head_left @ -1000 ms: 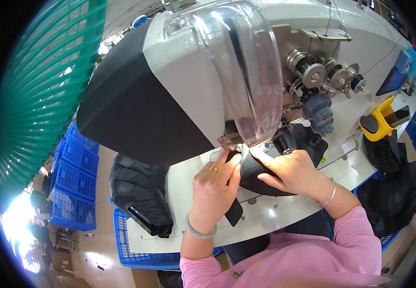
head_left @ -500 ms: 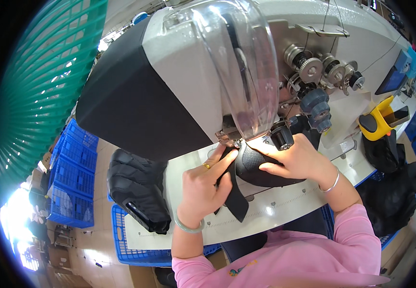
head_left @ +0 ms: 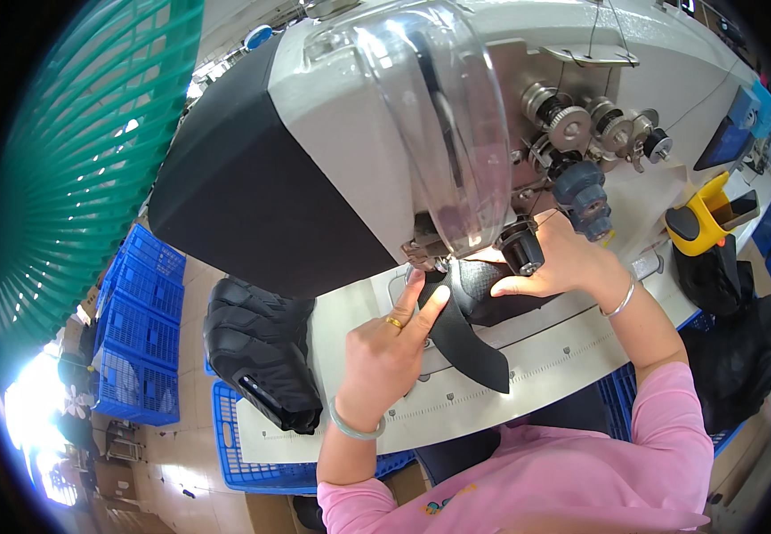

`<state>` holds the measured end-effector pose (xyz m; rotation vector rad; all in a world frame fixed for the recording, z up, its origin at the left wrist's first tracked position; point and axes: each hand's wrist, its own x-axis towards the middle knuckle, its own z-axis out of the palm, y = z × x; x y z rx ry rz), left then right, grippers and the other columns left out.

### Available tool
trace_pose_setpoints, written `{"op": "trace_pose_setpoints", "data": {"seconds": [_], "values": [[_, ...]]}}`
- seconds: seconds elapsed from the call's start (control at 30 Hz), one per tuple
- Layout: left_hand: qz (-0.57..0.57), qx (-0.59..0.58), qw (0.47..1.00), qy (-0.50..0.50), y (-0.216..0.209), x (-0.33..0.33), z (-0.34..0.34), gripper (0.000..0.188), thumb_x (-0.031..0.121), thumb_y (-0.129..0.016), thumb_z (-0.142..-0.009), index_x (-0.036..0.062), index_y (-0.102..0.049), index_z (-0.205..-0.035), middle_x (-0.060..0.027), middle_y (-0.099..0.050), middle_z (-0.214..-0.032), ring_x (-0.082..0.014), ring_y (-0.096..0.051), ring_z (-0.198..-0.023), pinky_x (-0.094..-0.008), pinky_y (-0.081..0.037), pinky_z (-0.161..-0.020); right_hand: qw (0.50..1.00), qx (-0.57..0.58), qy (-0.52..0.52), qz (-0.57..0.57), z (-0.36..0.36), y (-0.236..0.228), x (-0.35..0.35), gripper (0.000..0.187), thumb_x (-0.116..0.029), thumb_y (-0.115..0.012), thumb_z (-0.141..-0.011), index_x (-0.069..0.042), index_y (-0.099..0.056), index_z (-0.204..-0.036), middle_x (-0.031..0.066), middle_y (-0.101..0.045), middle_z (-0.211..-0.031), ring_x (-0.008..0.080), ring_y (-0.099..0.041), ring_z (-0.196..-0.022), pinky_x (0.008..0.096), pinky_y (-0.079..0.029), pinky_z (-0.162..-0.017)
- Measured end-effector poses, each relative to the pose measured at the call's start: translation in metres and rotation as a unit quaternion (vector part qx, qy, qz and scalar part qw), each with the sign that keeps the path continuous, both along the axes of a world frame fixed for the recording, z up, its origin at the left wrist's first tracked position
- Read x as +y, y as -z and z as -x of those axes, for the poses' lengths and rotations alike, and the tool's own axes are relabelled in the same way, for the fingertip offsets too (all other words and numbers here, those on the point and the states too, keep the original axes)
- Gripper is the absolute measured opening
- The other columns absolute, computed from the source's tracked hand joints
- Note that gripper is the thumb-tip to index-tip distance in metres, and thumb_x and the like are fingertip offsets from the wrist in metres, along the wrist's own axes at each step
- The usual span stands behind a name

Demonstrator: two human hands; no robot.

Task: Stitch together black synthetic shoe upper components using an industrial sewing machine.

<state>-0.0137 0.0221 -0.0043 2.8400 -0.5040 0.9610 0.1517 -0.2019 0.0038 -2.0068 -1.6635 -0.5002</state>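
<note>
Under the head of a sewing machine (head_left: 336, 116), a black textured leather-like piece (head_left: 477, 283) lies at the presser foot (head_left: 424, 253). A black strip (head_left: 472, 349) runs from the foot toward the table's front edge, its loose end curving right. My left hand (head_left: 383, 354) presses thumb and index finger on the strip just in front of the foot, other fingers curled. With its thumb on top, my right hand (head_left: 572, 258) grips the black piece on the right; its other fingers are hidden behind the piece and the machine's black knob (head_left: 520, 249).
Black padded gloves (head_left: 259, 356) lie on the table's left end. A blue crate (head_left: 225, 436) sits below it. Stacked blue crates (head_left: 141, 329) and a green fan guard (head_left: 83, 160) are at left. On the right are a yellow-and-black holder (head_left: 698, 222) and black pieces (head_left: 737, 347).
The strip's loose end has swung right, away from my left palm. My left index finger and thumb have spread apart. My right hand has shifted slightly up and right along the black piece.
</note>
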Motion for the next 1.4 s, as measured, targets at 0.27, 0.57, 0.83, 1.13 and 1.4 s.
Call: {"op": "trace_pose_setpoints", "data": {"seconds": [0.27,0.57,0.83,1.13,1.4], "values": [[-0.046,-0.025,0.997,-0.055,0.006,-0.015,0.005,0.052,0.0,-0.07,-0.07,0.0132,-0.067,-0.12,-0.0164,-0.062,-0.13,-0.0157,-0.056,-0.051,-0.0268,-0.046,-0.05,0.991,-0.122,-0.047,-0.008,0.007,0.024,0.003,0.053,-0.036,-0.074,-0.074,-0.011,-0.062,-0.119,0.0102,-0.052,-0.117,0.0336,-0.054,-0.108,0.0452,-0.049,-0.089],[0.042,-0.065,0.997,-0.011,0.005,-0.021,-0.005,0.049,-0.004,-0.064,-0.064,0.0032,-0.068,-0.112,-0.0144,-0.065,-0.115,-0.0313,-0.062,-0.096,-0.0368,-0.052,-0.08,0.974,-0.117,-0.105,-0.165,0.015,0.041,0.012,0.038,-0.014,-0.066,-0.077,-0.013,-0.065,-0.115,0.0044,-0.06,-0.105,0.0276,-0.057,-0.102,0.0451,-0.05,-0.09],[0.264,-0.032,0.964,0.01,0.004,-0.019,-0.013,0.034,-0.009,-0.065,-0.068,0.0015,-0.071,-0.1,-0.0117,-0.069,-0.1,-0.0302,-0.065,-0.088,-0.0351,-0.053,-0.077,0.989,-0.089,-0.104,-0.059,0.023,0.021,0.009,0.025,-0.019,-0.076,-0.068,-0.01,-0.07,-0.091,-0.0006,-0.06,-0.099,0.0249,-0.06,-0.095,0.0451,-0.045,-0.083],[0.068,-0.09,0.994,-0.002,0.005,-0.026,-0.007,0.041,-0.006,-0.067,-0.063,0.0034,-0.071,-0.103,-0.0114,-0.068,-0.108,-0.0293,-0.066,-0.097,-0.0361,-0.055,-0.083,0.987,-0.022,-0.118,-0.103,0.02,0.03,0.006,0.037,-0.02,-0.078,-0.062,-0.014,-0.07,-0.098,-0.004,-0.06,-0.106,0.0193,-0.055,-0.1,0.0379,-0.042,-0.079],[0.051,-0.085,0.995,-0.004,0.005,-0.028,-0.006,0.042,-0.004,-0.068,-0.063,0.0022,-0.069,-0.105,-0.0125,-0.067,-0.108,-0.03,-0.065,-0.098,-0.0375,-0.056,-0.085,0.986,0.048,-0.105,-0.12,0.017,0.038,0.006,0.033,-0.021,-0.08,-0.065,-0.016,-0.073,-0.097,0.0008,-0.068,-0.105,0.0256,-0.062,-0.099,0.0407,-0.045,-0.089]]}}
